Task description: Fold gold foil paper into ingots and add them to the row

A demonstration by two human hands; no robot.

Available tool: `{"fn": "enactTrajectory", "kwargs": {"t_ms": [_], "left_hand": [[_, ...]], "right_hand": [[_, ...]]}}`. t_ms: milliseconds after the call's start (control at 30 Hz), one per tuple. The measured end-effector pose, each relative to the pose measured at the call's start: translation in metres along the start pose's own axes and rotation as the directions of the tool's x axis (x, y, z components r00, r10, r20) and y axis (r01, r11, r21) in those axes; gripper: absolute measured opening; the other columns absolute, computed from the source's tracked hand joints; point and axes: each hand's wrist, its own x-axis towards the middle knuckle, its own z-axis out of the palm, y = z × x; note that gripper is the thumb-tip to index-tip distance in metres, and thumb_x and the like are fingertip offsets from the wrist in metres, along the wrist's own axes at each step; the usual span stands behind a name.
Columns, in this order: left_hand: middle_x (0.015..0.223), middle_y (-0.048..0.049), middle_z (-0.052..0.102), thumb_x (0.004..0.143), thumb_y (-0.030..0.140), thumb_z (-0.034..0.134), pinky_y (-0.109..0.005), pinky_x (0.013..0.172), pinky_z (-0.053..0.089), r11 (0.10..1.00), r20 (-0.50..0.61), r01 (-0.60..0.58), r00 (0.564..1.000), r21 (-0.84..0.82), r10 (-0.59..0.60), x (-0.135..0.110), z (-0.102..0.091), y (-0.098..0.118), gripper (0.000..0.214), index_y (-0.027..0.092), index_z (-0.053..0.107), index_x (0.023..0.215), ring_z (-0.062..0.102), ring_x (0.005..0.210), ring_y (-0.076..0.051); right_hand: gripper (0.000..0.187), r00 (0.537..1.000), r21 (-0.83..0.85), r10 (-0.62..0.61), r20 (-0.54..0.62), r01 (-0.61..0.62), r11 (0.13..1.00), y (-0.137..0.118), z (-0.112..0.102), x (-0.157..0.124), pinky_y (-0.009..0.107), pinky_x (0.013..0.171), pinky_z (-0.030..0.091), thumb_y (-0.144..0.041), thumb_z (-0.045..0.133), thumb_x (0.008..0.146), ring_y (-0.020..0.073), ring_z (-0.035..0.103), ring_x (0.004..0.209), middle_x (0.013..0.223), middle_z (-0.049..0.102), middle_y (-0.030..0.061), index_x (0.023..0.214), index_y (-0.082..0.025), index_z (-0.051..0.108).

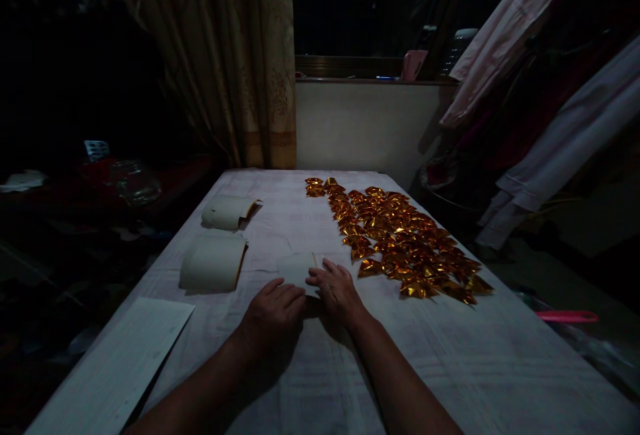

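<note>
We work with the pale sheet (296, 266) at the middle of the table (500, 368), directly ahead of us and between both hands. Our left hand (277, 305) rests at its near left, fingers bent and close together; our right hand (336, 288) lies over its near right corner, fingers slightly apart. The thumbs are hidden, so we cannot tell whether either hand pinches the sheet.

For sound handling, we should keep one hand as the anchor, pressing lightly, and let the other align the edges. We should press evenly from the middle outward, since thin stock will probably crease off line if pushed from one corner. The cloth beneath may shift, so we should avoid dragging.

We should keep the right forearm off the gold foil pieces (387, 222) and the left clear of the nearer curled stack (213, 263). The light is dim; we should check alignment by fingertip.
</note>
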Motion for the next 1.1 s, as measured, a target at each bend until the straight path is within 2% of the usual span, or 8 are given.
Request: {"fn": "enactTrajectory", "kwargs": {"t_ms": [167,267,367,467,567,733,867,1100], "left_hand": [[0.095,-0.0061,0.074,0.089,0.013,0.056,-0.038,0.089,0.052,0.979,0.036,0.144,0.990,-0.142,-0.140,0.010,-0.011,-0.015,0.016,0.020,0.069,0.092,0.069,0.085,-0.020],[0.099,-0.0079,0.074,0.093,0.018,0.053,-0.034,0.083,0.052,0.940,0.045,0.276,0.961,-0.200,-0.273,0.020,-0.008,-0.021,0.019,0.021,0.071,0.098,0.068,0.088,-0.021],[0.100,-0.0065,0.072,0.092,0.018,0.052,-0.031,0.082,0.052,0.848,0.130,0.458,0.889,-0.265,-0.439,0.029,-0.001,-0.029,0.019,0.020,0.070,0.098,0.068,0.090,-0.019],[0.093,-0.0028,0.072,0.087,0.014,0.055,-0.028,0.080,0.051,0.751,0.206,0.598,0.801,-0.281,-0.562,0.039,0.007,-0.040,0.017,0.021,0.070,0.088,0.067,0.088,-0.018],[0.091,-0.0014,0.073,0.084,0.011,0.055,-0.026,0.078,0.051,0.718,0.238,0.647,0.763,-0.257,-0.601,0.048,0.017,-0.050,0.023,0.021,0.071,0.099,0.069,0.085,-0.017],[0.102,-0.0062,0.075,0.085,0.013,0.057,-0.028,0.086,0.050,0.701,0.295,0.688,0.720,-0.189,-0.627,0.059,0.030,-0.063,0.042,0.019,0.065,0.126,0.070,0.094,-0.019],[0.107,-0.0078,0.075,0.086,0.016,0.057,-0.030,0.088,0.048,0.716,0.332,0.686,0.710,-0.127,-0.621,0.064,0.035,-0.069,0.032,0.022,0.071,0.114,0.068,0.102,-0.022],[0.101,-0.0051,0.074,0.086,0.024,0.061,-0.029,0.078,0.045,0.721,0.369,0.691,0.683,-0.049,-0.630,0.069,0.038,-0.072,0.017,0.024,0.072,0.100,0.067,0.093,-0.021]], "right_hand": [[0.050,1.000,0.099,-0.006,0.022,0.004,0.995,0.000,-0.008,0.000,0.058,0.114,0.027,-0.034,0.026,0.105,0.0275,0.043,0.140,0.136,0.065,0.0032,0.112,-0.031,0.075],[0.038,1.000,0.146,-0.004,0.021,0.001,0.989,0.002,-0.011,0.000,0.057,0.114,0.029,-0.039,0.040,0.101,0.0283,0.048,0.137,0.131,0.068,0.0066,0.120,-0.029,0.071],[0.030,0.998,0.120,0.039,-0.043,-0.033,0.992,0.001,-0.011,0.003,0.051,0.111,0.036,-0.036,0.058,0.091,0.0276,0.057,0.126,0.122,0.072,0.0075,0.117,-0.027,0.072],[0.021,0.984,0.073,0.137,-0.116,-0.129,0.989,-0.004,-0.009,0.009,0.038,0.099,0.045,-0.028,0.055,0.092,0.0227,0.067,0.104,0.106,0.076,0.0063,0.100,-0.024,0.075],[0.022,0.957,0.031,0.241,-0.159,-0.239,0.970,-0.008,-0.009,0.019,0.032,0.085,0.048,-0.027,0.052,0.093,0.0214,0.068,0.089,0.090,0.076,0.0058,0.091,-0.023,0.074],[0.022,0.929,-0.053,0.324,-0.177,-0.338,0.940,-0.012,-0.013,0.038,0.033,0.079,0.045,-0.033,0.059,0.092,0.0260,0.066,0.092,0.094,0.075,0.0090,0.104,-0.022,0.073],[0.030,0.940,-0.131,0.312,-0.141,-0.330,0.935,-0.013,-0.018,0.053,0.035,0.084,0.042,-0.030,0.063,0.088,0.0273,0.062,0.101,0.109,0.070,0.0119,0.116,-0.021,0.069],[0.022,0.957,-0.253,0.289,0.014,-0.277,0.927,-0.008,-0.025,0.063,0.031,0.077,0.037,-0.038,0.073,0.080,0.0239,0.057,0.096,0.099,0.062,0.0063,0.097,-0.025,0.070]]}}
